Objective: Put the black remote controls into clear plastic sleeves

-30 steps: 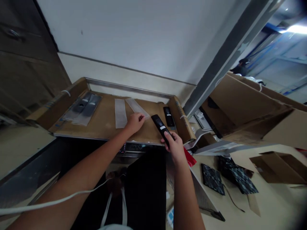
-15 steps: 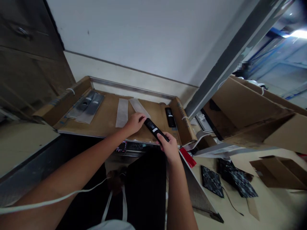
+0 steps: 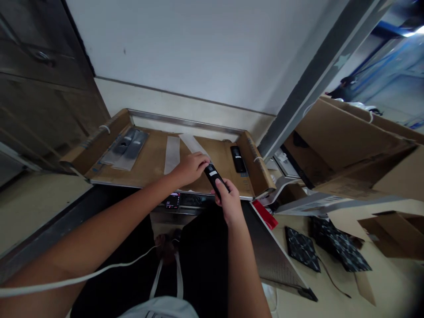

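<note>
My right hand (image 3: pixel 228 194) grips the lower end of a black bar-shaped device (image 3: pixel 213 175) with a white label, its thumb on top. The fingers of my left hand (image 3: pixel 194 167) are pinched at the device's upper end, by the tip of a translucent sleeve (image 3: pixel 192 145). A second translucent sleeve (image 3: pixel 172 152) lies flat to the left. Another black device (image 3: pixel 237 159) rests at the tray's right side. At the left lie sleeved dark items (image 3: pixel 130 148).
The cardboard-lined tray (image 3: pixel 152 165) has raised sides. A lit phone screen (image 3: pixel 172 200) is below its front edge. Large cardboard boxes (image 3: pixel 357 145), a red packet (image 3: pixel 265 215) and dark patterned pads (image 3: pixel 301 248) are at the right. A white cable (image 3: pixel 109 264) crosses my left arm.
My left hand has moved slightly right and covers more of the device's upper end. The device is tilted more steeply. The whole view has shifted a little.
</note>
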### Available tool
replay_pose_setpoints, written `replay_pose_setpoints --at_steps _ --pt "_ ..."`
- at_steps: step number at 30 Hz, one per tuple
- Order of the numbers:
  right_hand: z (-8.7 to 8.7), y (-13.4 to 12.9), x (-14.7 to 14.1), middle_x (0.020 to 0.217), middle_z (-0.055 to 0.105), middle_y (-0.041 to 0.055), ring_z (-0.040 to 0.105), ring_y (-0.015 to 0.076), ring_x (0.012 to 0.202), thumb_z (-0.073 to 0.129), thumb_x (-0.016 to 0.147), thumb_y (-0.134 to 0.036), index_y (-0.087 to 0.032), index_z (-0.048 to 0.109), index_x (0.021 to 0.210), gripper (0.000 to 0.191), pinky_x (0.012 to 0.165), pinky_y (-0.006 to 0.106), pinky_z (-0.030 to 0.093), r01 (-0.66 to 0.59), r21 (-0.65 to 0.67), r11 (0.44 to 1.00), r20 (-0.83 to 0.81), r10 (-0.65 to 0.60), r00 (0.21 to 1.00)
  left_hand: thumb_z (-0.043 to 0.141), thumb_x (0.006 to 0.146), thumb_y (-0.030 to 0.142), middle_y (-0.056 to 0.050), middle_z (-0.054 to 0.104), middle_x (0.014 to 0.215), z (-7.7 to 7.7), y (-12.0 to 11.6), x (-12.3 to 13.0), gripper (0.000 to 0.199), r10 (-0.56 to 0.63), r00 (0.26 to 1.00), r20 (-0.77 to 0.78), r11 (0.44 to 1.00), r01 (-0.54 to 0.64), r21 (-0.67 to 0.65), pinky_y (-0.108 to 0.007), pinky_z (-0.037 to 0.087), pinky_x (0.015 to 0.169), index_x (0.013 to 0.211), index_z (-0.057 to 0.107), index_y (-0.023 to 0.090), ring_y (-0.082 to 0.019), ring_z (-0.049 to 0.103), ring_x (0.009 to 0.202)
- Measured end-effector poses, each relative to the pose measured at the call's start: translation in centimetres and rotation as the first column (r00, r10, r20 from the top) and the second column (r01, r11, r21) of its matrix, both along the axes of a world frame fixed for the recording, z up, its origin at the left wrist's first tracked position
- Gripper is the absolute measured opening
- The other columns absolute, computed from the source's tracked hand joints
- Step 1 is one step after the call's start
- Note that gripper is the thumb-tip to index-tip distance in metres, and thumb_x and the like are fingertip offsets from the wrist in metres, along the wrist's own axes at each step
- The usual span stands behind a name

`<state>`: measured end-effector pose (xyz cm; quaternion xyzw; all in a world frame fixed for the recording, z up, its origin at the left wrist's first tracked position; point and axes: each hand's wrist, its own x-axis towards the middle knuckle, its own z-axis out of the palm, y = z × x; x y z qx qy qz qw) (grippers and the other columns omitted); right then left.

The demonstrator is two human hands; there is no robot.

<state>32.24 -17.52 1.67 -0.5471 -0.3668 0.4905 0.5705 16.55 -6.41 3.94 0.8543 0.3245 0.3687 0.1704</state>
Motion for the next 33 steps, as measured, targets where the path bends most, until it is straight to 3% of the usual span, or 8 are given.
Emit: replay_pose_setpoints --at_steps 2,7,13,17,23,27,33 --pt "0.2 0.1 -0.5 0.061 0.064 -0.0029 0.039 0.0054 0.039 0.073 0.077 -0.058 -0.02 0.058 0.096 0.045 0.037 0.017 0.024 0.008 0.008 1.0 0.019 -0.008 1.0 0.053 0.093 0.013 -0.006 0.069 0.093 0.6 -0.7 0.4 0.015 -0.033 0.999 -0.012 0.999 0.032 -0.024 -0.032 0.048 0.083 0.093 0.068 0.017 -0.018 0.063 0.087" --pt "0.4 1.1 -1.6 0.075 0.065 -0.002 0.048 0.0097 0.045 0.065 0.08 -0.06 -0.025 0.051 0.128 0.062 0.038 0.021 0.033 0.078 0.007 0.997 0.028 -0.078 0.997 0.056 0.091 0.015 -0.005 0.072 0.092 1.5 -2.1 1.5 0.013 -0.105 0.994 0.009 0.985 0.106 -0.138 -0.031 0.048 0.079 0.092 0.069 0.018 -0.018 0.064 0.085" --pt "-0.8 1.7 -2.2 0.1 0.067 0.0042 0.066 0.0176 0.072 0.061 0.082 -0.053 -0.027 0.04 0.146 0.072 0.046 0.024 0.046 0.048 0.016 0.999 -0.032 -0.047 0.998 0.057 0.089 0.011 -0.005 0.073 0.098 0.4 -0.9 1.5 0.016 -0.093 0.993 0.068 0.968 0.107 -0.229 -0.03 0.049 0.082 0.096 0.07 0.017 -0.017 0.066 0.088" --pt "-1.8 1.7 -2.1 0.117 0.065 0.0083 0.068 0.0212 0.091 0.065 0.081 -0.051 -0.023 0.051 0.138 0.065 0.057 0.028 0.056 -0.01 0.061 0.998 0.001 0.01 1.0 0.056 0.089 0.012 -0.004 0.073 0.095 -0.6 0.3 0.5 0.017 -0.073 0.996 0.049 0.96 0.083 -0.268 -0.029 0.049 0.081 0.098 0.07 0.018 -0.016 0.065 0.085" --pt "-3.2 3.3 -1.5 0.111 0.069 0.0106 0.068 0.0219 0.092 0.068 0.081 -0.051 -0.017 0.058 0.128 0.059 0.071 0.034 0.061 0.05 0.122 0.991 0.227 -0.076 0.971 0.055 0.091 0.015 -0.004 0.071 0.095 -1.7 1.1 -0.6 0.015 -0.129 0.989 0.077 0.943 0.147 -0.298 -0.028 0.048 0.079 0.099 0.068 0.017 -0.015 0.063 0.084" --pt "-3.5 4.7 -1.2 0.102 0.074 0.0095 0.07 0.021 0.09 0.067 0.084 -0.046 -0.017 0.063 0.119 0.045 0.085 0.035 0.055 0.101 0.178 0.979 0.462 -0.174 0.87 0.054 0.092 0.016 -0.004 0.069 0.094 -2.7 1.5 -0.7 0.014 -0.173 0.979 0.112 0.929 0.2 -0.312 -0.03 0.047 0.08 0.098 0.065 0.018 -0.016 0.062 0.085" --pt "-2.9 6.2 -1.2 0.088 0.077 0.0069 0.071 0.0217 0.079 0.069 0.082 -0.041 -0.02 0.069 0.102 0.029 0.076 0.032 0.05 0.174 0.119 0.978 0.644 -0.209 0.736 0.055 0.092 0.02 -0.002 0.066 0.089 -4.4 1.9 -0.6 0.01 -0.161 0.97 0.181 0.886 0.223 -0.407 -0.03 0.047 0.079 0.094 0.064 0.018 -0.015 0.059 0.082"
